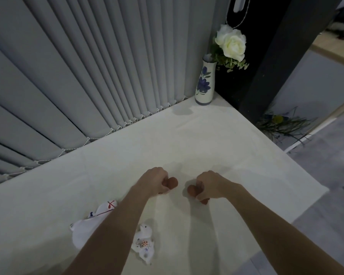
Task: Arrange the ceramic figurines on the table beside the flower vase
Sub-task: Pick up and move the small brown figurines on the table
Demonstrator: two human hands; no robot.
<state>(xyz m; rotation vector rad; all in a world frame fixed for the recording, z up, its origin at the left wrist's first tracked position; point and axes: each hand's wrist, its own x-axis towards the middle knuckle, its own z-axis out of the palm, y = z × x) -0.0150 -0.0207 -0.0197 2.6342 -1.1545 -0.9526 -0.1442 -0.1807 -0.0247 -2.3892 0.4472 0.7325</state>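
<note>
My left hand (156, 180) is closed around a small brown figurine (172, 183) whose rounded end pokes out to the right. My right hand (209, 185) grips a second brown figurine (192, 190), with another bit of it showing below the fist. Both hover over the middle of the white table (207, 135). The white vase (205, 82) with blue painted flowers and a white rose (231, 43) stands at the far corner. Two white painted figurines lie near me: one (144, 243) on its side under my left forearm, a larger one (83, 227) partly hidden by it.
Grey vertical blinds (87, 76) run along the table's far left edge. A dark post (266, 76) stands behind the vase. The table's right edge drops to a grey floor (326, 195), where some greenery (282, 124) lies.
</note>
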